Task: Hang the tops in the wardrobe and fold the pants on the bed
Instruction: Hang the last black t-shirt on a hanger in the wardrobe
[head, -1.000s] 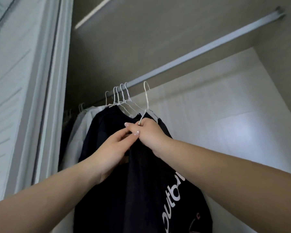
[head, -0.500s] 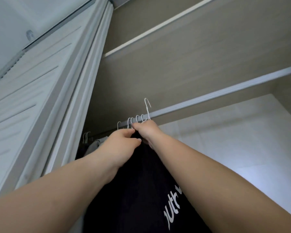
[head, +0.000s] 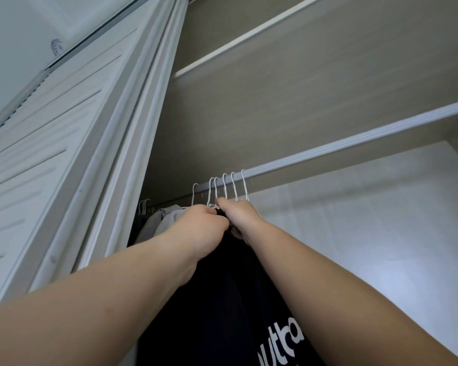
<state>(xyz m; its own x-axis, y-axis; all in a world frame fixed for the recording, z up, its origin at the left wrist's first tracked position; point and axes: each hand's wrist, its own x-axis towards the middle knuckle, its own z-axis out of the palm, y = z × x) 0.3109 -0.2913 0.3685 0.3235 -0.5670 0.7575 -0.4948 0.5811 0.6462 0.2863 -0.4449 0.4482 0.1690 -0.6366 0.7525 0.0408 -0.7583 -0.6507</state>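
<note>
Both hands raised to wardrobe rail (head: 354,143). Left hand (head: 196,231) and right hand (head: 239,216), fingers curled, grip neck of black top (head: 217,307) under white hanger hooks (head: 226,188) on rail. White lettering on top, partly readable: "utta". Grey garment (head: 161,220) hangs left; louvred door (head: 50,154) alongside.
</note>
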